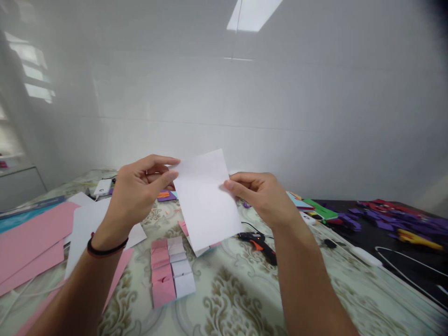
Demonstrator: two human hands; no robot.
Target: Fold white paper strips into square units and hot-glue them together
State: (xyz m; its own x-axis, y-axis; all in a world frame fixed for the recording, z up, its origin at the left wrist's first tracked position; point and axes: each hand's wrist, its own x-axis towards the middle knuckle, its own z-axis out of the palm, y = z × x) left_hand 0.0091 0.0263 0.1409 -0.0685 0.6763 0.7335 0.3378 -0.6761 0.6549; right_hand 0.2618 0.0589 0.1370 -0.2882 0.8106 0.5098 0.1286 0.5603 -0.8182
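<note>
A white sheet of paper [206, 200] is held up above the table, tilted slightly, between both hands. My left hand [143, 184] pinches its upper left corner between thumb and fingers. At the right edge, my right hand [259, 193] grips it with the thumb in front and the fingers behind. Below the sheet lies a block of pink and white folded paper squares [171, 270]. More pink and white paper is partly hidden behind the sheet. A black glue gun [259, 243] with an orange trigger rests near my right wrist.
Pink sheets [38, 238] and white sheets [86, 228] overlap at the left. A white power bank [102, 187] with a cable sits behind them. On the right, purple pieces [381, 224] and a yellow-handled tool [420, 240] lie on a dark surface beside the patterned tablecloth [231, 298].
</note>
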